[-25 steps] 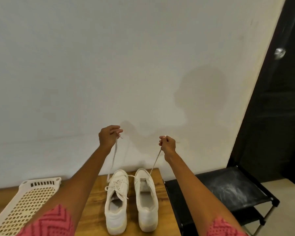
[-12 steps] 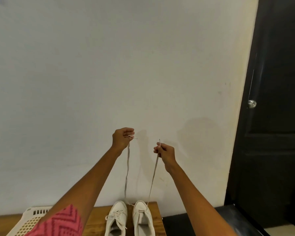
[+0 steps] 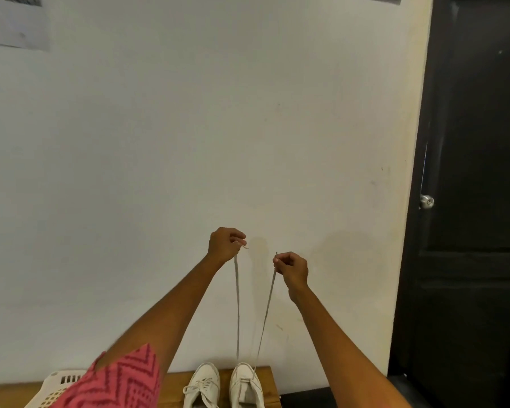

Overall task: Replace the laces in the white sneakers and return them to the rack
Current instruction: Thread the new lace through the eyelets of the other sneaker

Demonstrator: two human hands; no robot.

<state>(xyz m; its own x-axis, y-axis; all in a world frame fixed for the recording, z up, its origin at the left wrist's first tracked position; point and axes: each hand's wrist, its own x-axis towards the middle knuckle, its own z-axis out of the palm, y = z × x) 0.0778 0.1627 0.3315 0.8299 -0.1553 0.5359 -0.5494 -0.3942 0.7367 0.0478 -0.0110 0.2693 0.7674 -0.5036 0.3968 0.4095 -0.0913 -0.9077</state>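
Two white sneakers stand side by side on a wooden table at the bottom edge, toes toward the wall. The left sneaker is laced. From the right sneaker a white lace rises taut in two strands. My left hand pinches the tip of the left strand high above the shoe. My right hand pinches the tip of the right strand, slightly lower. Both arms are stretched up and forward.
A white perforated plastic basket lies on the table at the left, partly behind my pink sleeve. A black rack top shows just right of the table. A dark door with a round knob fills the right side. The plain wall is close ahead.
Both hands have risen and come closer together, drawing the lace ends longer and taut out of the right sneaker. The view has tilted upward, so the shoes sit at the bottom edge.
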